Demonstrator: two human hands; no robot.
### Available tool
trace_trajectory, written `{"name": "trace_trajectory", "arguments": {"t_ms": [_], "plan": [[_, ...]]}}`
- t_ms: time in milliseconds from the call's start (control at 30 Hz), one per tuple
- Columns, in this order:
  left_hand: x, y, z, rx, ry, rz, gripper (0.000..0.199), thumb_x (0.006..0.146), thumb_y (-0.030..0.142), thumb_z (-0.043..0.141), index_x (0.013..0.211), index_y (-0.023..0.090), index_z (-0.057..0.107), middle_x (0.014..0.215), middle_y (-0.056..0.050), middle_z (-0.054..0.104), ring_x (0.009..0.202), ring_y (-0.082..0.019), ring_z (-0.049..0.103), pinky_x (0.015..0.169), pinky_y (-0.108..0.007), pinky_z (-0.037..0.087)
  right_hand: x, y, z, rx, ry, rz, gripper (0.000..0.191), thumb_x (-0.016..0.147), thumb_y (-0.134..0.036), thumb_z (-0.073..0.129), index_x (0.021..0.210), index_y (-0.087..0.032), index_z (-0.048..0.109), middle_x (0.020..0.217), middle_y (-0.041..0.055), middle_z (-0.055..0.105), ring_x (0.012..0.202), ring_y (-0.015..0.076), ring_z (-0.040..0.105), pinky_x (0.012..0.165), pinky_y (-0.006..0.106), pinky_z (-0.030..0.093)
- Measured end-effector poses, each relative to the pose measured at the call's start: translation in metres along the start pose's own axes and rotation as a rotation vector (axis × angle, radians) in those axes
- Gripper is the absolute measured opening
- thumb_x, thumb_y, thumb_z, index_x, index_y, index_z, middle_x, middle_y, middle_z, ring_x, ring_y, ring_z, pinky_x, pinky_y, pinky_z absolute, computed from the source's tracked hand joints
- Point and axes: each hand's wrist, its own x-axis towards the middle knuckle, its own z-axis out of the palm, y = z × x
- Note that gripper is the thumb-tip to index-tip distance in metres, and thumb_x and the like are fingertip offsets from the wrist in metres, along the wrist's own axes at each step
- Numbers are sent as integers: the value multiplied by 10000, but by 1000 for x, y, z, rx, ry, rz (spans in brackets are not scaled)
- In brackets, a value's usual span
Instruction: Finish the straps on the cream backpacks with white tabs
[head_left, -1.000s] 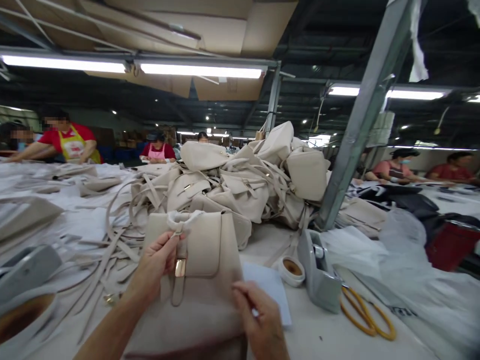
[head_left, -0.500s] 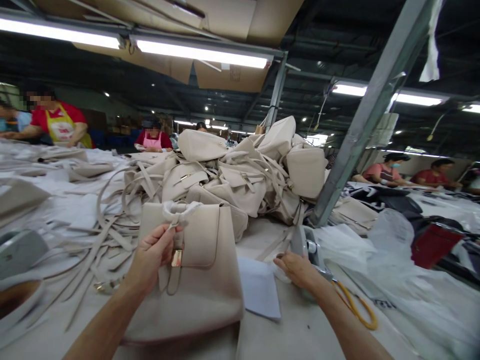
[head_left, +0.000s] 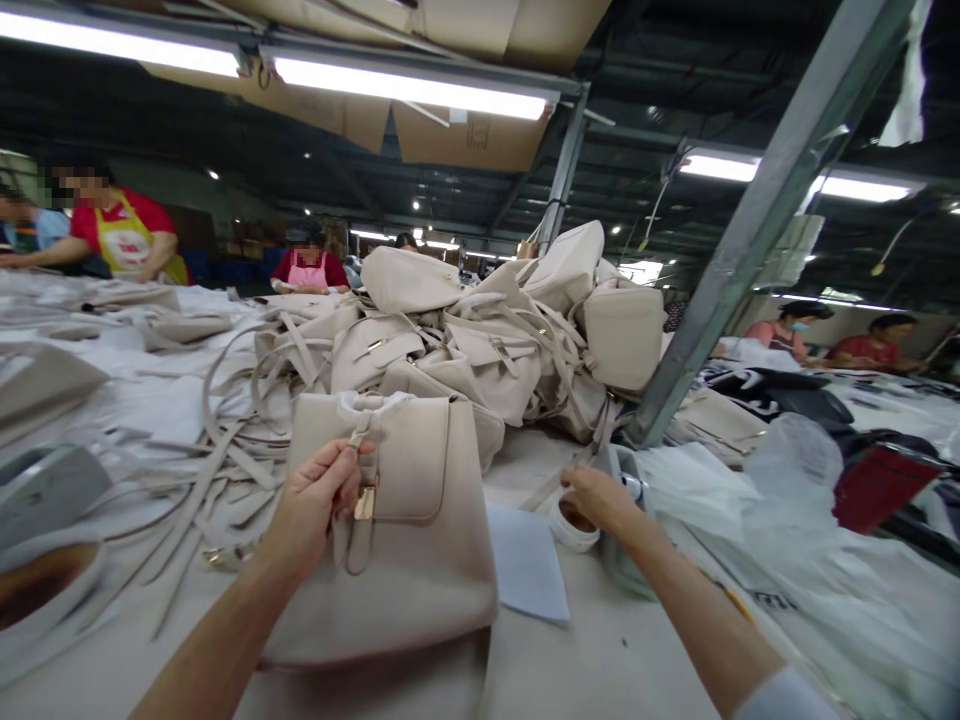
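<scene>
A beige handbag (head_left: 427, 590) stands in front of me with its front flap facing me. Its top handle (head_left: 375, 406) is wrapped in something white and thin. My left hand (head_left: 319, 505) pinches the end of a narrow beige strap (head_left: 359, 434) near the flap, just above a gold clasp (head_left: 365, 503). To the right, my right hand (head_left: 606, 498) is over the rim of a small white tub (head_left: 576, 540) with brown contents. Its fingers are pressed together; what they hold, if anything, is too small to tell.
A heap of beige bags (head_left: 480, 350) rises behind, beside a slanted metal post (head_left: 720, 260). A grey tape dispenser (head_left: 626, 560) and clear plastic (head_left: 795, 540) lie right; white paper (head_left: 529, 565) lies beside the bag. Loose straps (head_left: 195, 510) spread left. Co-workers sit or stand farther off.
My right hand has lifted slightly, and the tub with brown contents now shows below it. My left hand keeps its pinch on the strap. The whole view has shifted a little.
</scene>
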Motion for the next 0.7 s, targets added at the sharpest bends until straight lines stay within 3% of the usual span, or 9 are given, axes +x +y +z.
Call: {"name": "trace_trajectory", "arguments": {"t_ms": [167, 267, 400, 533, 633, 700], "plan": [[0, -2, -3, -21, -29, -15, 359, 721, 442, 735, 908, 141, 682, 481, 84, 369, 452, -58, 283, 418, -179, 245, -44, -35, 12, 71, 72, -84, 322, 987, -318, 361, 931, -242, 669, 907, 44, 725, 886, 198, 670, 699, 267, 415], [-1, -2, -2, -12, -24, -3, 359, 727, 445, 729, 909, 140, 680, 473, 85, 366, 449, -60, 280, 419, -185, 236, -60, -54, 36, 91, 91, -116, 328, 980, -358, 387, 970, -222, 685, 1014, 76, 713, 968, 218, 651, 771, 281, 444], [-3, -2, -2, -7, -13, -2, 376, 708, 457, 739, 899, 140, 674, 468, 84, 369, 445, -64, 278, 416, -194, 218, -64, -64, 58, 73, 151, -95, 296, 925, -316, 510, 1138, -181, 665, 1252, 144, 633, 1160, 290, 563, 949, 362, 426], [-3, -2, -2, -15, -15, -1, 370, 709, 460, 741, 902, 153, 667, 474, 84, 376, 449, -65, 282, 420, -191, 209, -64, -66, 59, 90, 146, -87, 276, 929, -282, 496, 1117, -246, 695, 1378, 117, 564, 1236, 312, 519, 999, 418, 407], [-3, -2, 0, -22, -5, 5, 390, 704, 476, 743, 904, 150, 667, 466, 89, 365, 443, -61, 268, 418, -190, 202, -64, -67, 61, 147, 153, -93, 264, 928, -277, 498, 1074, -248, 716, 1386, 105, 561, 1256, 292, 513, 1031, 403, 391], [-3, -1, 0, -26, -6, -2, 405, 696, 485, 749, 901, 146, 667, 465, 91, 360, 441, -59, 262, 416, -190, 203, -62, -67, 65, 169, 169, -47, 318, 922, -298, 510, 1181, -200, 668, 1417, 139, 526, 1282, 285, 495, 1043, 378, 388]]}}
